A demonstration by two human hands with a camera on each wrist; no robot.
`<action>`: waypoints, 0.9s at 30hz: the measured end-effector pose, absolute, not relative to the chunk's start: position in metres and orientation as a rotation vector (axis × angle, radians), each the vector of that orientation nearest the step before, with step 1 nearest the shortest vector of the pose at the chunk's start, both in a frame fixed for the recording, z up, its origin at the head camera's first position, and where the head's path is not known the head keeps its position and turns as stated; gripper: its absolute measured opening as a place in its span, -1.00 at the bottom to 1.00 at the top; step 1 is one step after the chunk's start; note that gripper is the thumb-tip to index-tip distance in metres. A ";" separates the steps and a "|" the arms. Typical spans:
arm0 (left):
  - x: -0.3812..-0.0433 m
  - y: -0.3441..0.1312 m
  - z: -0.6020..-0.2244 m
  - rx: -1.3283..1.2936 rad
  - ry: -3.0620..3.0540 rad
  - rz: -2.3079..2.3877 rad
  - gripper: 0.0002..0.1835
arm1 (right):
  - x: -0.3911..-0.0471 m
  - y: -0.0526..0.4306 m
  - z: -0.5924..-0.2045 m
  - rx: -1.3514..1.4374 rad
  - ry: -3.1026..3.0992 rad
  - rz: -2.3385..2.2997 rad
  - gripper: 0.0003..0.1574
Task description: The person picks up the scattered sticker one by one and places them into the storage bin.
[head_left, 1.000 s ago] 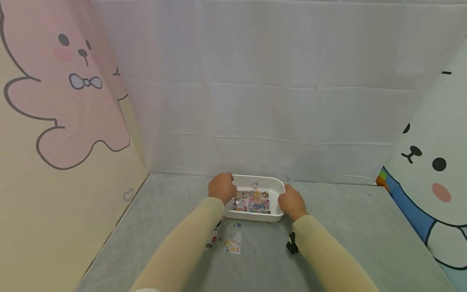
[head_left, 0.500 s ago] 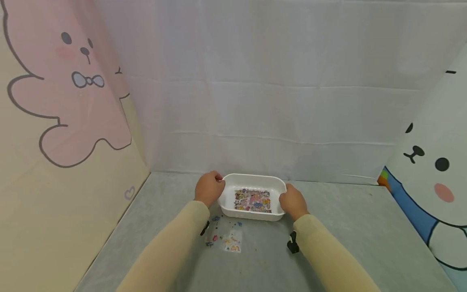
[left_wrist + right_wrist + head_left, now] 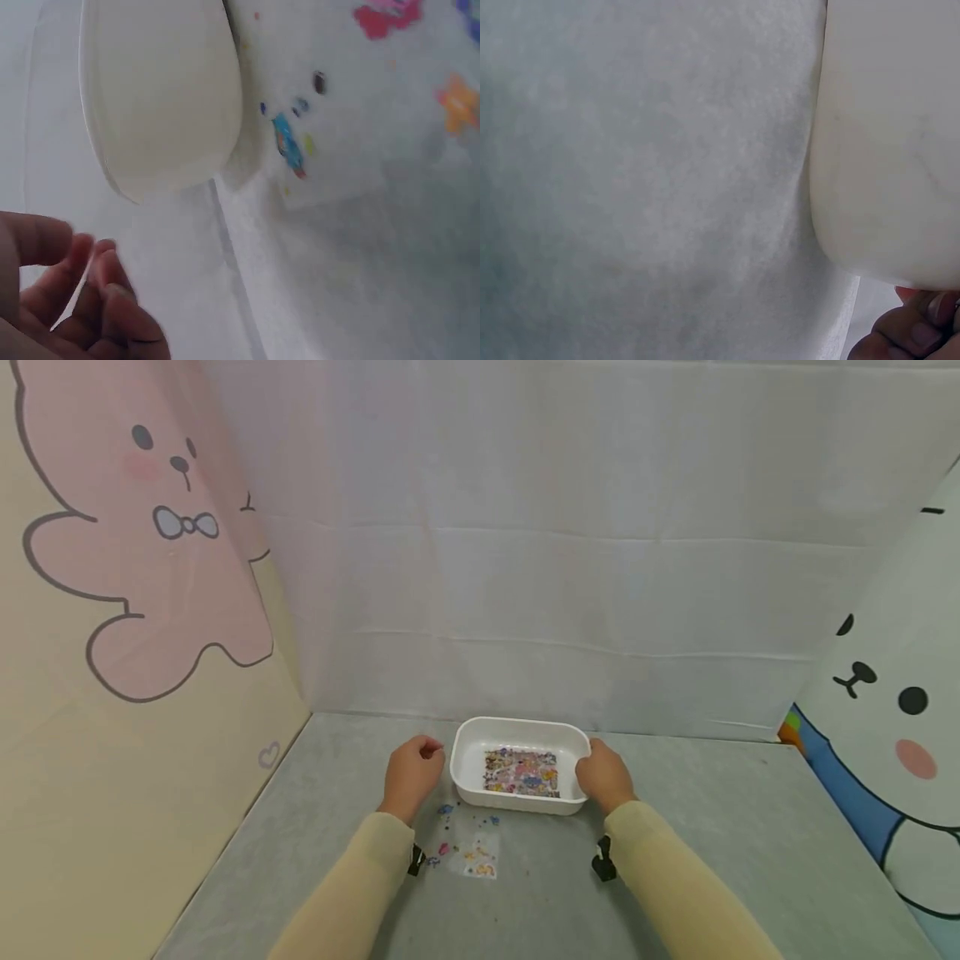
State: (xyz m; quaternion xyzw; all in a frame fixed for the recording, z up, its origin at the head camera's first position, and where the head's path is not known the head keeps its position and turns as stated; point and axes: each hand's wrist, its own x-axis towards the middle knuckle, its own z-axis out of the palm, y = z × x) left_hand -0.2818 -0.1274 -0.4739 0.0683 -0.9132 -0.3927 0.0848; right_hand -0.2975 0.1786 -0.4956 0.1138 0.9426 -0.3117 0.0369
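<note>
A white plastic tray (image 3: 521, 728) sits near the back of the grey table, holding a rectangular patch of small colourful cartoon pictures (image 3: 522, 773). My right hand (image 3: 602, 772) grips the tray's right end; in the right wrist view its fingers (image 3: 911, 330) curl at the tray's rim. My left hand (image 3: 412, 773) is just off the left end, apart from the rim. Its fingers (image 3: 127, 315) are loosely curled, with nothing visible between them. In front of the tray lie a clear sheet with orange prints (image 3: 480, 860) and several small colourful sticker-like pieces (image 3: 445, 809).
A white cloth wall (image 3: 555, 593) rises right behind the table's back edge. Cartoon-printed panels stand at the left (image 3: 150, 760) and right (image 3: 915, 652). Grey tabletop (image 3: 712, 802) extends on both sides of the arms.
My left hand has let go of the tray's left end and drawn back left and toward me. My right hand keeps its hold on the right end, and the tray has barely moved.
</note>
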 end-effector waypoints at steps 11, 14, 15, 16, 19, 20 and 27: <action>-0.256 -0.148 -0.496 -0.228 -3.009 -0.446 -0.56 | -0.298 0.178 -0.495 0.372 2.887 -0.957 -0.36; -0.250 -0.149 -0.500 -0.348 -2.997 -0.315 -0.53 | -0.298 0.178 -0.495 0.372 2.887 -0.955 -0.37; -0.247 -0.149 -0.501 -0.386 -2.989 -0.280 -0.51 | -0.298 0.177 -0.495 0.369 2.888 -0.952 -0.37; -0.245 -0.149 -0.501 -0.414 -2.988 -0.253 -0.49 | -0.298 0.178 -0.495 0.372 2.889 -0.954 -0.37; -0.239 -0.148 -0.505 -0.471 -3.009 -0.209 -0.43 | -0.298 0.178 -0.494 0.366 2.892 -0.947 -0.37; -0.237 -0.147 -0.506 -0.488 -3.020 -0.200 -0.41 | -0.298 0.178 -0.494 0.366 2.891 -0.943 -0.37; -0.226 -0.139 -0.510 -0.503 -3.057 -0.138 -0.41 | -0.299 0.178 -0.495 0.377 2.869 -0.953 -0.36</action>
